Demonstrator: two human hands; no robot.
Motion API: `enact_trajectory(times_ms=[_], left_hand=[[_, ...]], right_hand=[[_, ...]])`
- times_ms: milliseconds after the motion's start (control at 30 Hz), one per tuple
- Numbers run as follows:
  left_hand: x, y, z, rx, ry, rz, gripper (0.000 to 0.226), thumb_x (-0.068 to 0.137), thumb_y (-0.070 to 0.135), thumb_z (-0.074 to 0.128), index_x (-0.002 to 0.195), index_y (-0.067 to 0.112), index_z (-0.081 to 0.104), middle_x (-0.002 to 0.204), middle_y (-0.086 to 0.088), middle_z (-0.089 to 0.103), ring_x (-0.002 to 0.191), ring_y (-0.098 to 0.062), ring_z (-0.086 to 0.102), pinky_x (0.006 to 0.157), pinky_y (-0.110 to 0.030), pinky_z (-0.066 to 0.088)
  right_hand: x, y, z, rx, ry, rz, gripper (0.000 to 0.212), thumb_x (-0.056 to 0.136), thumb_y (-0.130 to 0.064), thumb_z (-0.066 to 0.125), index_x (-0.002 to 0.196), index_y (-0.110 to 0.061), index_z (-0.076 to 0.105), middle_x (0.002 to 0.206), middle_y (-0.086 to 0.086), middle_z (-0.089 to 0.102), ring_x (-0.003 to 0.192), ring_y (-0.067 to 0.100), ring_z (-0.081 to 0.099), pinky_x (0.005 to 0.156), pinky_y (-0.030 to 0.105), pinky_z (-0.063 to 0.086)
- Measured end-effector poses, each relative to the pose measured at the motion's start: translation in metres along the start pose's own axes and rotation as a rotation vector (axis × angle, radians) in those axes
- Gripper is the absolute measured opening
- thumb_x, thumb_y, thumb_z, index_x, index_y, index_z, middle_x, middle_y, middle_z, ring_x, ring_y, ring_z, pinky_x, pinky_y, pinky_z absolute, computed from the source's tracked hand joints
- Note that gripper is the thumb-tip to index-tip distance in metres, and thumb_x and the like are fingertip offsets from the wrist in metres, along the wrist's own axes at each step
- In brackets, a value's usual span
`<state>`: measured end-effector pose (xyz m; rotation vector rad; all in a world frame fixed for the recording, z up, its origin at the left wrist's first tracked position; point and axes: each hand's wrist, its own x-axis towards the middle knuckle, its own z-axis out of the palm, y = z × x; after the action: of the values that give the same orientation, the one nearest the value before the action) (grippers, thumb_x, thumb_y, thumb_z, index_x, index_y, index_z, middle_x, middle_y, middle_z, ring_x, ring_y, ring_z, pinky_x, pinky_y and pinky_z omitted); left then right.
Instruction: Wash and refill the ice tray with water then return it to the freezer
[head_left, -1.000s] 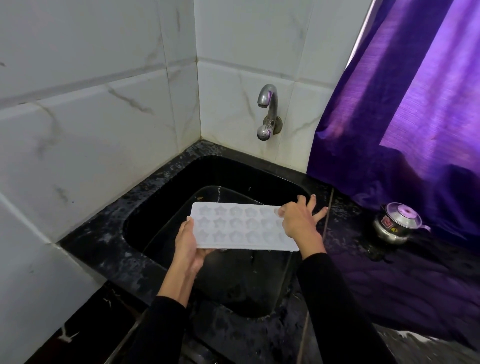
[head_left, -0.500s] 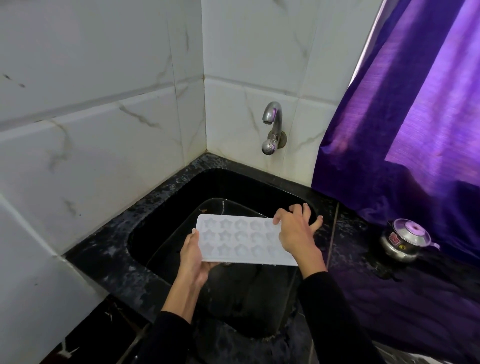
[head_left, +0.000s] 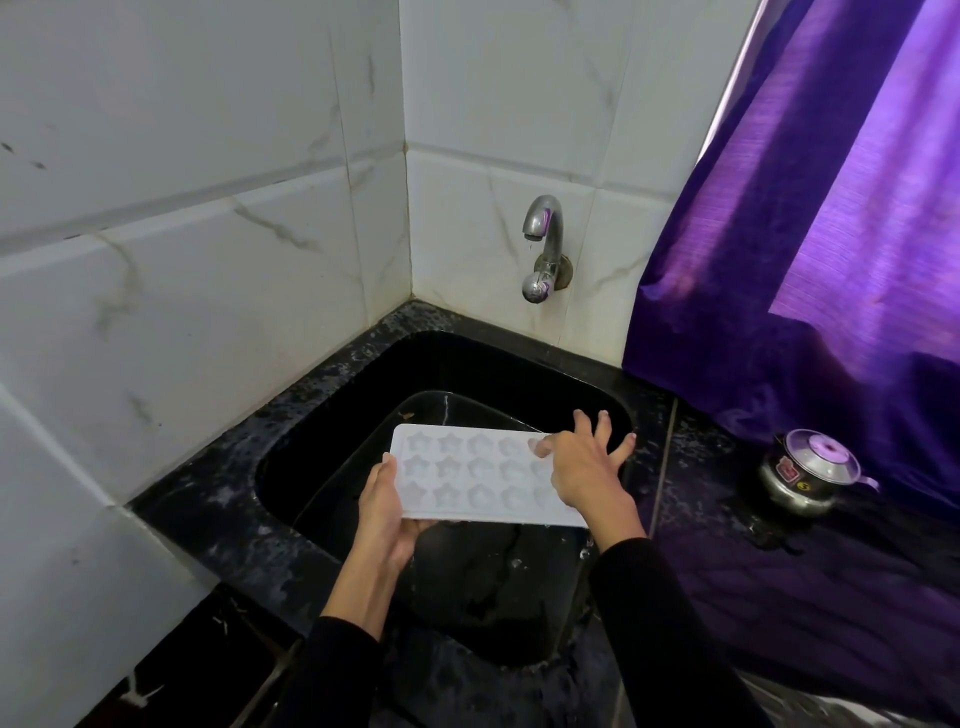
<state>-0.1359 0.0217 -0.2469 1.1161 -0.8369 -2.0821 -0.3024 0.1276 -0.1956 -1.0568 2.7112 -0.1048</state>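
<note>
A: Nearest the camera, what do the hands have?

B: The left hand (head_left: 387, 512) grips the left end of the white ice tray (head_left: 470, 475), thumb on the rim, fingers curled beneath. The right hand (head_left: 584, 467) lies on the tray's right end, fingers (head_left: 605, 423) spread and nearly straight, thumb pressing a cavity.

A: And the tray sits where?

B: Held level above the black sink (head_left: 332, 421), star-shaped moulds facing up, clear of the basin floor.

A: Further back?

B: A small steel lidded pot (head_left: 805, 473) stands on the black worktop (head_left: 779, 561) at right. Beyond the sink, a metal tap (head_left: 543, 249) juts from the white tiled wall (head_left: 208, 260), beside a purple curtain (head_left: 831, 234).
</note>
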Motion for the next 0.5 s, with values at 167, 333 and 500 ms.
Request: enact_trajectory(times_ms=[167,333,500], left_hand=[[0.0008,-0.0003,0.0000,-0.011,0.010,0.002,0.035,0.103,0.037,0.033,0.122,0.014,0.050,0.111,-0.014,0.066,0.098,-0.032,0.065,0.063,-0.045,0.055],[0.0010,-0.0011,0.0023,-0.007,0.003,0.008,0.030,0.103,0.037,0.033,0.111,0.016,0.053,0.110,-0.014,0.066,0.096,-0.032,0.066,0.062,-0.045,0.055],[0.0019,-0.0021,0.0015,0.002,0.004,-0.002,0.030,0.103,0.037,0.034,0.113,0.017,0.053,0.112,-0.014,0.066,0.101,-0.033,0.065,0.070,-0.048,0.055]], right_hand=[[-0.0013,0.0012,-0.0008,0.016,0.016,-0.009,0.079,0.079,0.023,0.049,0.132,-0.036,0.054,0.158,0.015,0.010,0.146,0.039,-0.015,0.111,0.067,-0.011],[-0.0012,-0.0017,-0.0007,0.027,0.030,-0.013,0.060,0.078,0.021,0.050,0.112,-0.026,0.064,0.159,0.016,0.008,0.146,0.040,-0.014,0.111,0.067,-0.009],[0.0002,0.0021,0.0023,0.030,0.031,-0.009,0.068,0.078,0.023,0.048,0.119,-0.029,0.063,0.157,0.015,0.014,0.147,0.039,-0.012,0.111,0.067,-0.010]])
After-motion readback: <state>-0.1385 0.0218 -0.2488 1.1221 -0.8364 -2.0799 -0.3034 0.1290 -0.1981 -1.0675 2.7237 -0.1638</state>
